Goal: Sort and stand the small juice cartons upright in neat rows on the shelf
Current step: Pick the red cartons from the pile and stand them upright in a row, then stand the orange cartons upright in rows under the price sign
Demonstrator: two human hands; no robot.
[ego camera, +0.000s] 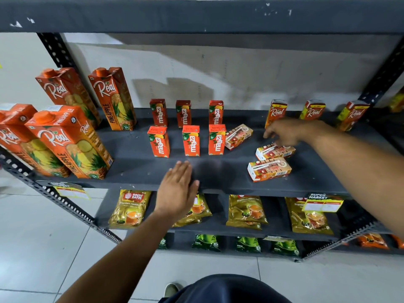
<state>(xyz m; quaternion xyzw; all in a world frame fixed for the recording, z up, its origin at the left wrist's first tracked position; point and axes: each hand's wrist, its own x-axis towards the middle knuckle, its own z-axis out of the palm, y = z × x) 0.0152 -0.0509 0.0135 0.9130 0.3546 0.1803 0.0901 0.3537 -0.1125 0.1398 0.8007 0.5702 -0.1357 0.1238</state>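
Several small orange Maaza cartons [190,139] stand upright in two rows of three at the middle of the dark shelf [135,167]. Three small Real cartons [276,112] stand upright along the back right. Three more small cartons lie flat: one [238,136] beside the Maaza rows, one [275,151] under my right hand, one [269,169] nearest the front. My right hand [288,132] hovers over the middle lying carton, fingers apart and pointing down, holding nothing. My left hand [177,191] is flat and open at the shelf's front edge.
Tall Real pineapple cartons [72,143] stand at the shelf's left end. Gold tea pouches [247,212] fill the shelf below, green packs [207,242] lower still. A shelf board runs close overhead. A price tag [323,203] hangs at the front right edge.
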